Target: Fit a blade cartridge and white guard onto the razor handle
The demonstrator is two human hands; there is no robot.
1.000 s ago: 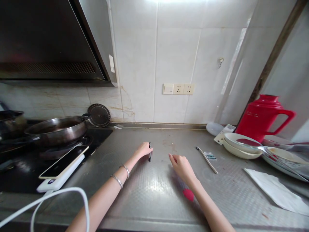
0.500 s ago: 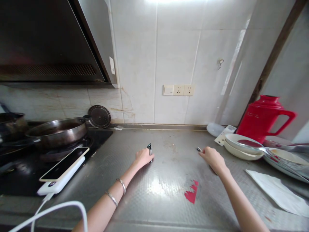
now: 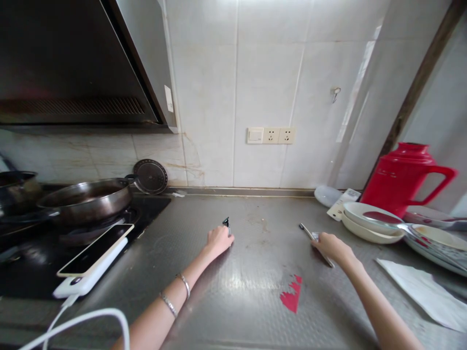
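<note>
My left hand [image 3: 219, 240] is closed around a razor [image 3: 226, 223] on the steel counter. The razor's dark head sticks out beyond the fingers, while most of its handle is hidden. To the right, my right hand [image 3: 331, 246] has its fingers closed over a slim toothbrush [image 3: 308, 234] with a dark head and pale handle, which lies slantwise on the counter. Both ends of the toothbrush show. A small, pale, shiny piece sits by the fingertips; I cannot make out what it is. A torn red scrap [image 3: 291, 294] lies on the counter between the arms.
On the left are a phone [image 3: 95, 250] on a white power bank [image 3: 89, 272] with a cable, and a pan [image 3: 85, 198] on the cooktop. Stacked bowls [image 3: 372, 222], a red thermos [image 3: 403, 180] and a white paper sheet [image 3: 423, 291] are on the right.
My right hand has slid back along the toothbrush and slightly right, uncovering more of its handle. My left hand stays almost in place on the razor. The view has shifted slightly.
</note>
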